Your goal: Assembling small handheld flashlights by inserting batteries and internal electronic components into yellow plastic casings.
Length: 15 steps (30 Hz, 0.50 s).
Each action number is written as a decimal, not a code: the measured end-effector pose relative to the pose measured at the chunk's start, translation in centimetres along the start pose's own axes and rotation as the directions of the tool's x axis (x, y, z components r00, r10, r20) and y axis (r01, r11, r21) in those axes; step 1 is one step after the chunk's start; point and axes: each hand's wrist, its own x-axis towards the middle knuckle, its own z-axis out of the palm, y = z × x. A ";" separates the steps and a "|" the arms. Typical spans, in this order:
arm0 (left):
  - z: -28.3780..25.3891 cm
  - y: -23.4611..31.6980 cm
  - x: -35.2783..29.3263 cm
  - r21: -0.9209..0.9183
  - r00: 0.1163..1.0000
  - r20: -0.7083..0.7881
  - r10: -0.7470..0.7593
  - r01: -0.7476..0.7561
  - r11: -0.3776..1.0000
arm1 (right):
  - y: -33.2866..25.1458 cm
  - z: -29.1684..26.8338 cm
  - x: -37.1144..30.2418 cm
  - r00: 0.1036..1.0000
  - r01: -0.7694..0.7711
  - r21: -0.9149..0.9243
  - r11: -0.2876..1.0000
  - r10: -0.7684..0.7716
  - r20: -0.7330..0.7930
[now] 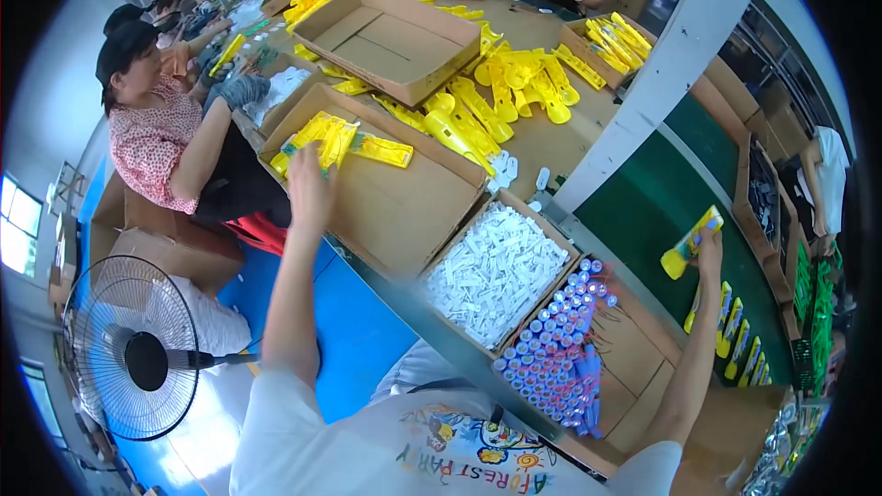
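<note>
My left hand (312,186) reaches into a shallow cardboard box, its fingers bent over a pile of yellow plastic shells (333,140) and closed on one of them, as far as I can see. Another yellow shell (384,151) lies beside the pile. Out to the right, my right hand (709,253) holds a yellow plastic casing (680,257) with a pale, purplish part in it, above a green conveyor belt (620,193). Several similar filled casings (732,329) stand in a row on the belt, close to my right forearm.
In front of me are a box of small white parts (496,271) and purple cylindrical cells (560,349) with red wires. An empty carton (386,37) and heaped yellow shells (524,78) lie beyond. A pale post (657,83) rises beside the belt. Co-workers sit left and opposite; a fan (138,349) stands left.
</note>
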 end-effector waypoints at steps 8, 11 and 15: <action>1.8 1.5 -1.4 -0.284 0.937 0.350 0.012 0.094 0.954 | -2.5 0.8 -5.5 0.990 0.060 -0.960 0.272 -0.139 0.022; -7.0 12.3 -3.6 -0.559 0.554 0.810 0.194 0.828 -0.030 | -12.4 5.0 -18.2 0.682 0.674 -0.615 0.409 -0.664 0.305; -9.3 18.6 -9.5 -0.257 0.415 0.819 0.395 0.882 -0.395 | -16.0 11.8 -29.7 0.424 0.802 0.193 0.565 -0.767 0.483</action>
